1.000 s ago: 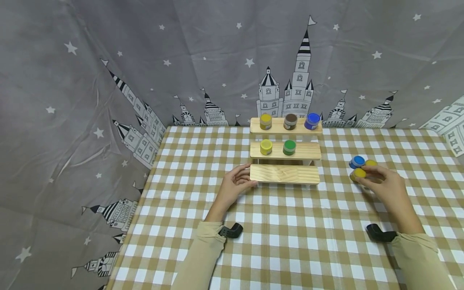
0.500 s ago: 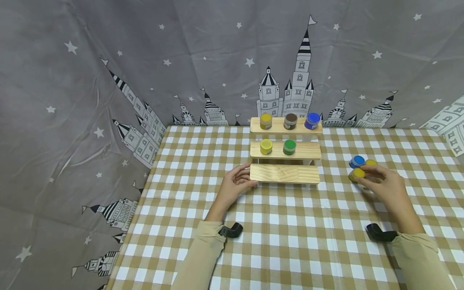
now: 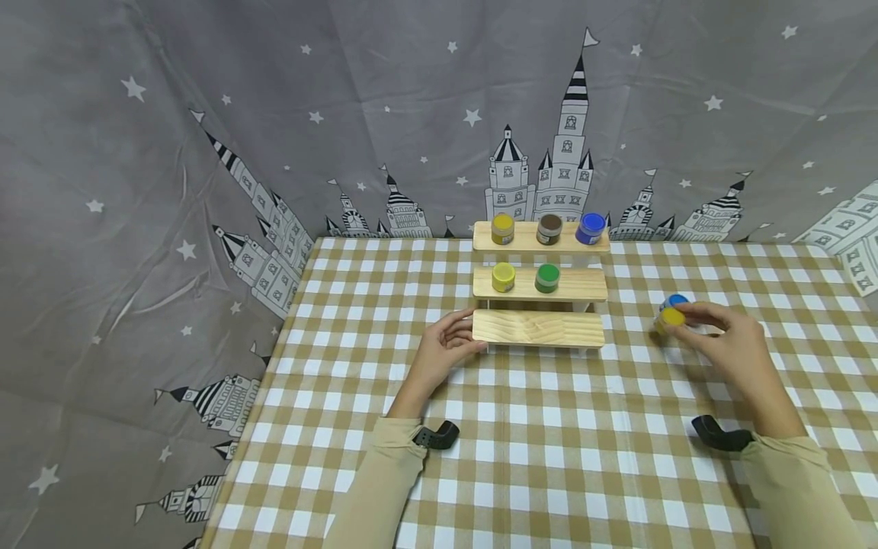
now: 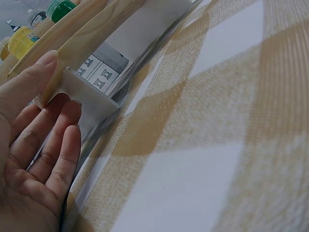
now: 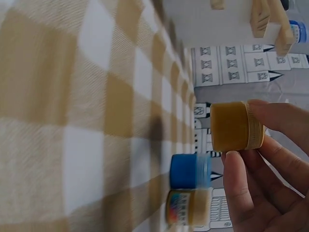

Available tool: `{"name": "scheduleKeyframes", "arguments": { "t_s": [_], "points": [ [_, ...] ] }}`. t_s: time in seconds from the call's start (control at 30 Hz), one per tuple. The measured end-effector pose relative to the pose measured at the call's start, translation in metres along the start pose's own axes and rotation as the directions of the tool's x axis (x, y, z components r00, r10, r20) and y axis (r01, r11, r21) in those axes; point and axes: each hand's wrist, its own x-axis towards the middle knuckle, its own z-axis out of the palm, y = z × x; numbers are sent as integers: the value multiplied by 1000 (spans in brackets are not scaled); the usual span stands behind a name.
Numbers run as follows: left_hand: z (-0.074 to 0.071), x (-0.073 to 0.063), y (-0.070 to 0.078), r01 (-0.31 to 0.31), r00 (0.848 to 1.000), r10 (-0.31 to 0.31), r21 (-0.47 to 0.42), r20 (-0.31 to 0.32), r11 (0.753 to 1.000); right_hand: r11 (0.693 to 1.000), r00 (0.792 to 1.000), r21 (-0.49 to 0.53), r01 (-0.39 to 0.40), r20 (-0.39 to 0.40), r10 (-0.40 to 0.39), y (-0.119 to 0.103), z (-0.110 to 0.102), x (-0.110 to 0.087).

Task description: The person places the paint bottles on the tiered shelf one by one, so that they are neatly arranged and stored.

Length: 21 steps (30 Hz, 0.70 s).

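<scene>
- Centre right: right hand (image 3: 734, 347) pinches a yellow jar (image 5: 229, 126).
- Left hand (image 3: 442, 354) seemingly grips the rack (image 3: 538, 328), centre.
- Five jars (image 3: 504, 278) racked, upper centre; blue jar (image 5: 183, 171) and ochre jar (image 5: 186, 209) unracked.

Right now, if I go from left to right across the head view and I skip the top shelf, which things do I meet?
Left hand, yellow jar on the middle shelf, green jar, held yellow jar, right hand.
</scene>
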Motion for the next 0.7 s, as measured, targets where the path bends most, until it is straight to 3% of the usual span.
{"name": "scheduleKeyframes", "arguments": {
  "t_s": [0.2,0.4,0.7],
  "points": [
    [0,0,-1,2,1000,-2,3,0,1000,1000,1000,8,13,-3,-13,-11,1,6],
    [0,0,0,5,1000,-5,-2,0,1000,999,1000,-49,-16,0,16,-27,3,10],
    [0,0,0,12,1000,-12,5,6,1000,999,999,-13,45,-5,-45,-52,5,16]
  ]
}}
